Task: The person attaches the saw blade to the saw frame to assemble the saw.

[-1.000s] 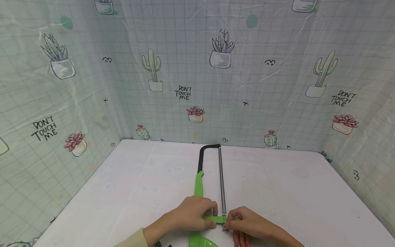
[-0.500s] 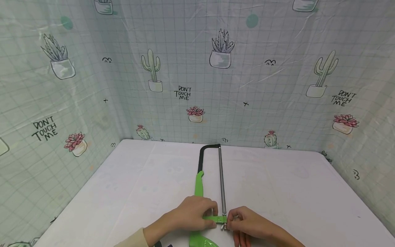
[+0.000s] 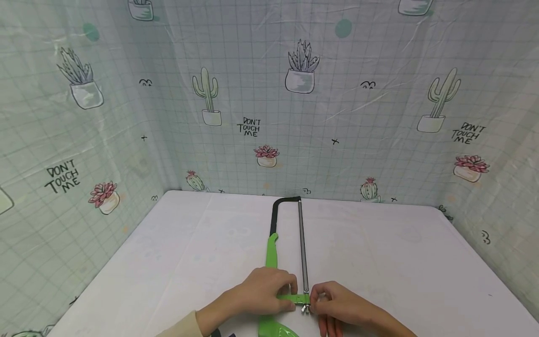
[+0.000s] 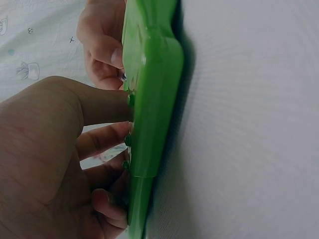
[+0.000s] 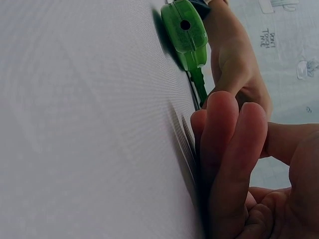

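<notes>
A hacksaw with a green handle (image 3: 271,252), a black front frame (image 3: 274,217) and a grey blade (image 3: 302,248) lies flat on the white table, its far end pointing away from me. My left hand (image 3: 266,291) grips the short green arm (image 3: 294,298) that carries the blade's near end, thumb on the near side and fingers on the far side. At that end sits a metal wing nut (image 3: 305,309). The thumb and index finger of my right hand (image 3: 337,302) pinch at its right side, while the other fingers rest down by the table.
Small dark things (image 3: 215,333) poke out beside my left forearm at the bottom edge. The white table (image 3: 379,252) reaches back to a sheet (image 3: 337,103) printed with cactus pots, which also hangs along both sides.
The wing nut has turned, its wings now showing at a different angle. My right fingertips shifted slightly; the left hand and the hacksaw have stayed in place.
</notes>
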`<state>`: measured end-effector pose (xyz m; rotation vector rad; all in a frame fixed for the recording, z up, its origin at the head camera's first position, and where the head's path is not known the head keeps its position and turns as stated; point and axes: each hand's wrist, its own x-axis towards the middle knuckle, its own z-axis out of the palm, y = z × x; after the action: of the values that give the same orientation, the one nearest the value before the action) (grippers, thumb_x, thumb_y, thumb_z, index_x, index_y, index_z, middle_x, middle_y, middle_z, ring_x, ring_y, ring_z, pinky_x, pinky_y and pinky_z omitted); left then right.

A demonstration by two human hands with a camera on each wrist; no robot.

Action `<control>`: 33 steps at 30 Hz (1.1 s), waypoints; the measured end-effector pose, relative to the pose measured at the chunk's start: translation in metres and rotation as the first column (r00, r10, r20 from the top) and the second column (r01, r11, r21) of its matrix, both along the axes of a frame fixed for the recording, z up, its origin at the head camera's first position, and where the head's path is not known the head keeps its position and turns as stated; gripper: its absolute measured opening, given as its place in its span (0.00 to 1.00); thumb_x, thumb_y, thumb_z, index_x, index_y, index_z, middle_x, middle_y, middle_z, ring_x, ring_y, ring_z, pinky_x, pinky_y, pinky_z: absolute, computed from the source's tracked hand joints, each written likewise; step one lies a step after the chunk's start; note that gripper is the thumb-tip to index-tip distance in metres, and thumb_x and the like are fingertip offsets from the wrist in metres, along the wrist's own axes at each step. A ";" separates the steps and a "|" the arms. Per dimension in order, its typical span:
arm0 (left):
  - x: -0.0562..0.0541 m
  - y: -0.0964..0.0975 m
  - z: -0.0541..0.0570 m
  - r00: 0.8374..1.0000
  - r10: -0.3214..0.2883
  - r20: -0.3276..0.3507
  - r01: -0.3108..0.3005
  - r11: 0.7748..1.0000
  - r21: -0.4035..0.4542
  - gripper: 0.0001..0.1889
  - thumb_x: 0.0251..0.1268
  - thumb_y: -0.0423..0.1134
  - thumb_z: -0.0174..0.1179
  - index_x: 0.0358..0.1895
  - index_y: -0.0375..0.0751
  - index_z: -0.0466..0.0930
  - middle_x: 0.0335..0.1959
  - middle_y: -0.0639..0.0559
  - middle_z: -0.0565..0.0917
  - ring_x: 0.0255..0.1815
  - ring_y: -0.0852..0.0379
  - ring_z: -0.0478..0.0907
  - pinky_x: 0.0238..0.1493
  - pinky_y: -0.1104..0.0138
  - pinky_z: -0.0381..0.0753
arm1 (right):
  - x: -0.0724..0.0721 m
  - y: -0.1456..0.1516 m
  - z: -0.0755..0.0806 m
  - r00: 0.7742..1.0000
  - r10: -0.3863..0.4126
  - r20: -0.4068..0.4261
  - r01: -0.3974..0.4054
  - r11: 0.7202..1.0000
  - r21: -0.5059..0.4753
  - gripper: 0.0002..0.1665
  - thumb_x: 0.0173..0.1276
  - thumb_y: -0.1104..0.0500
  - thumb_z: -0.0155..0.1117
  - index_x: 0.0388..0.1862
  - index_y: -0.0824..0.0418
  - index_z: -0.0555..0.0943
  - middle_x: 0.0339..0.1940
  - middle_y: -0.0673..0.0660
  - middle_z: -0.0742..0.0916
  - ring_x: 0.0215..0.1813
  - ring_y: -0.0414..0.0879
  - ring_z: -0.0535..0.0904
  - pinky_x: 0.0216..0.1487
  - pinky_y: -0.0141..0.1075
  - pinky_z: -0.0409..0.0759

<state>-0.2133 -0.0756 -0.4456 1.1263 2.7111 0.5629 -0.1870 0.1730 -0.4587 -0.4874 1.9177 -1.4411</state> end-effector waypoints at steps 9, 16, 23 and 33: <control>-0.001 0.000 -0.001 1.000 -0.004 0.006 0.004 1.000 0.004 0.08 0.61 0.55 0.69 0.40 0.63 0.83 0.28 0.73 0.76 0.29 0.73 0.70 0.33 0.75 0.68 | 0.000 0.001 -0.001 1.000 0.000 -0.001 0.000 1.000 -0.004 0.06 0.70 0.63 0.55 0.39 0.64 0.78 0.17 0.57 0.87 0.11 0.34 0.76 0.14 0.28 0.73; 0.000 0.000 -0.001 1.000 0.001 0.007 -0.001 1.000 0.003 0.09 0.61 0.55 0.69 0.40 0.63 0.83 0.27 0.72 0.75 0.28 0.73 0.69 0.32 0.75 0.68 | 0.000 0.001 -0.002 1.000 0.006 -0.002 -0.006 1.000 -0.012 0.05 0.70 0.64 0.54 0.39 0.64 0.78 0.17 0.57 0.87 0.12 0.34 0.77 0.14 0.28 0.73; 0.001 0.000 -0.002 1.000 0.003 0.007 -0.003 1.000 -0.001 0.09 0.60 0.55 0.69 0.40 0.63 0.83 0.27 0.72 0.75 0.29 0.73 0.70 0.32 0.75 0.68 | 0.001 0.000 -0.003 1.000 0.007 0.002 -0.007 1.000 -0.031 0.04 0.70 0.64 0.56 0.39 0.64 0.77 0.17 0.54 0.86 0.12 0.34 0.77 0.14 0.28 0.73; 0.000 0.000 -0.002 1.000 -0.002 -0.008 0.002 1.000 0.001 0.09 0.60 0.55 0.70 0.40 0.63 0.83 0.27 0.73 0.75 0.28 0.73 0.69 0.32 0.75 0.68 | 0.000 0.000 -0.003 1.000 0.008 0.001 -0.008 1.000 -0.019 0.04 0.70 0.63 0.57 0.38 0.64 0.78 0.17 0.55 0.87 0.12 0.34 0.77 0.14 0.28 0.73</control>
<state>-0.2134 -0.0757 -0.4476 1.1333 2.7164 0.5611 -0.1866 0.1729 -0.4613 -0.5032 1.9008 -1.4555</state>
